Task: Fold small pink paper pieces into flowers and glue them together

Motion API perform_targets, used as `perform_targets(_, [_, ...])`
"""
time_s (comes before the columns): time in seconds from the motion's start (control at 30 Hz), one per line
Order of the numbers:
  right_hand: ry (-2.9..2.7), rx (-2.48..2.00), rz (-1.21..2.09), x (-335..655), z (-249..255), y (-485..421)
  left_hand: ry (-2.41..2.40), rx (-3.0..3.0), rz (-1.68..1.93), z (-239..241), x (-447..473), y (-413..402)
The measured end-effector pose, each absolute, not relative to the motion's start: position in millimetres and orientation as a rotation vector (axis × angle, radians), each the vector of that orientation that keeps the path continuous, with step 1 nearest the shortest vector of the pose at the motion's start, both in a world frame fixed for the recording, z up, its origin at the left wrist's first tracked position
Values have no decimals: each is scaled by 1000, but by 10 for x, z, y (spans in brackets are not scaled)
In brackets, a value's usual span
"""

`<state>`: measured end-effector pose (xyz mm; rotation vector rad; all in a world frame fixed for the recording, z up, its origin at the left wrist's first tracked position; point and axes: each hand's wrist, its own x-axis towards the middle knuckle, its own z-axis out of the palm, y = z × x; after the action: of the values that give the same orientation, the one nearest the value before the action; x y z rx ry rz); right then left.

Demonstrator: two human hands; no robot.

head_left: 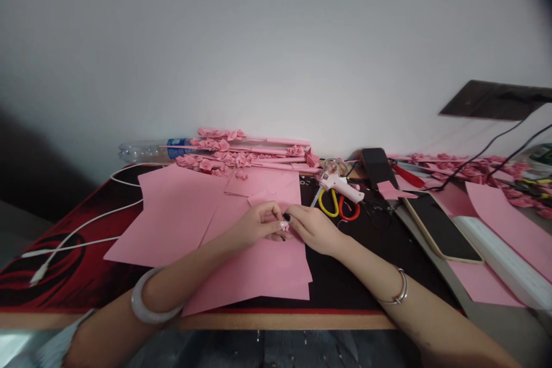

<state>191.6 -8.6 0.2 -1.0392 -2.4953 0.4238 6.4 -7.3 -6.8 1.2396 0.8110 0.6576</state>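
Pinching a small paper piece (285, 228) between narrowed fingertips, the left hand (262, 223) and right hand (314, 229) are mostly hiding its long axis and direction; pale pink is showing.

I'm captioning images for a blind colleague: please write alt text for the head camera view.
A person's left hand and right hand meet around a small pink paper piece above pink sheets. Behind lie pink paper flowers, a glue gun and yellow and red scissor handles; a phone lies at right.
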Motion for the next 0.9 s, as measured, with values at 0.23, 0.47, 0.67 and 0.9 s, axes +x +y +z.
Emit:
perform_targets(0.23, [-2458,-1045,417,1948,50,-97,825,1124,705,-48,61,-51])
perform_targets(0.47, [-2493,-1024,329,1956,56,-97,800,1079,724,-32,32,-49])
perform_targets(0.67, [-2566,-1028,286,1960,73,-89,745,1039,716,-49,30,-50])
perform_targets(0.9, [-2550,-991,369,1964,80,-81,663,976,729,-110,7,-30])
